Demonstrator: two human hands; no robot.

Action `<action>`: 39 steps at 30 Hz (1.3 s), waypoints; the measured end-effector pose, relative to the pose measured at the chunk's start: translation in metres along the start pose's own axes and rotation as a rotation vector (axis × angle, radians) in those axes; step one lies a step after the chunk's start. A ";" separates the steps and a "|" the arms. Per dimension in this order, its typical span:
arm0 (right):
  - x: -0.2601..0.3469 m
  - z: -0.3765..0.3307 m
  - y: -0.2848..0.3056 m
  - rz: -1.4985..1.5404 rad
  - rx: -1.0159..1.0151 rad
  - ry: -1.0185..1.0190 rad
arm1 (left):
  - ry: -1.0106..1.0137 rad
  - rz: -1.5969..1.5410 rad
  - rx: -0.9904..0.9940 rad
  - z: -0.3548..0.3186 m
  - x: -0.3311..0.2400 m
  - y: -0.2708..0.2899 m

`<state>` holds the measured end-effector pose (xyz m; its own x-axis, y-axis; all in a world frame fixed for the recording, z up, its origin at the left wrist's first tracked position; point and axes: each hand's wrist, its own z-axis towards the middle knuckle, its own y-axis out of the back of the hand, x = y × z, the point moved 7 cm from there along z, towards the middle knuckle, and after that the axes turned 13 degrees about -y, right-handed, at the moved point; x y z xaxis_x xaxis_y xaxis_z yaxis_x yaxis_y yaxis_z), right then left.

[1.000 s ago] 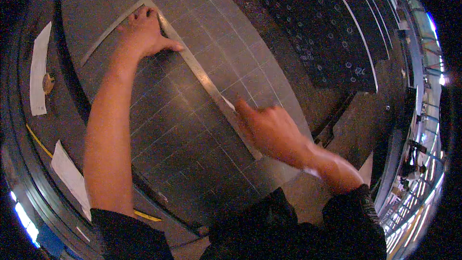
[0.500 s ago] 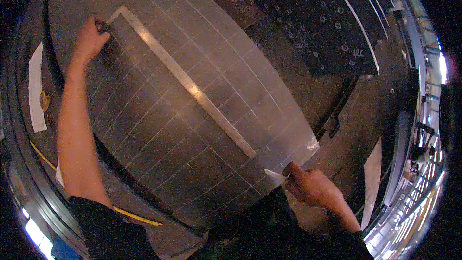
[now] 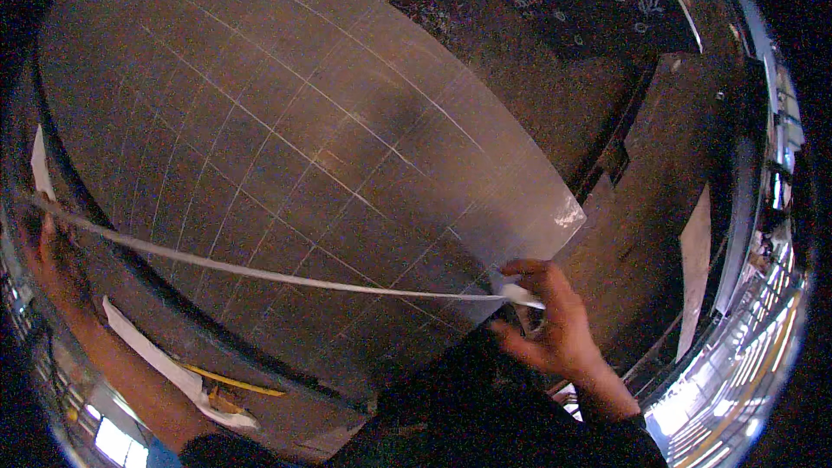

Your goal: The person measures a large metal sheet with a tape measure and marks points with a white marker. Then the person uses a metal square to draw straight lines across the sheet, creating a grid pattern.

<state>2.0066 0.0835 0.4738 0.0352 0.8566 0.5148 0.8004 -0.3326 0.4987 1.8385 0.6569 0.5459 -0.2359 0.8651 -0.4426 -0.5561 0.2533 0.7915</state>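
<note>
A steel square (image 3: 295,280) is tipped nearly edge-on, its long blade crossing the near part of a grey metal sheet (image 3: 338,134) scribed with a grid of pale lines. My left hand (image 3: 56,256), at the far left past the sheet's dark edge, is closed on the corner end of the square; its short leg is hidden. By the blade's other end, my right hand (image 3: 559,321) holds a short flat white piece (image 3: 522,296) between thumb and fingers. Whether that hand also touches the blade I cannot tell.
White strips (image 3: 152,354) lie beside the sheet at the left, near a yellow strip (image 3: 232,380). A dark sheet with chalk marks (image 3: 598,13) lies at the far right. A pale strip (image 3: 694,251) stands out at the right.
The square has come off the sheet's middle and swung toward me, turning edge-on. My left hand has moved down and left with it; my right hand has risen slightly.
</note>
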 end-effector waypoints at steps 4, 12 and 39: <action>0.010 -0.004 -0.035 -0.096 0.072 0.151 | 0.013 0.236 0.061 -0.030 -0.086 -0.001; -0.113 -0.036 -0.026 -0.082 -0.110 -0.147 | 0.106 0.127 0.167 -0.080 -0.193 -0.155; -0.076 -0.036 -0.026 -0.119 -0.468 0.211 | 0.157 -0.006 0.133 -0.065 -0.207 -0.208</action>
<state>1.9615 0.0126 0.4465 -0.1995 0.8170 0.5410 0.4365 -0.4202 0.7955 1.9514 0.3970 0.4457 -0.3599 0.7881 -0.4994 -0.4499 0.3223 0.8329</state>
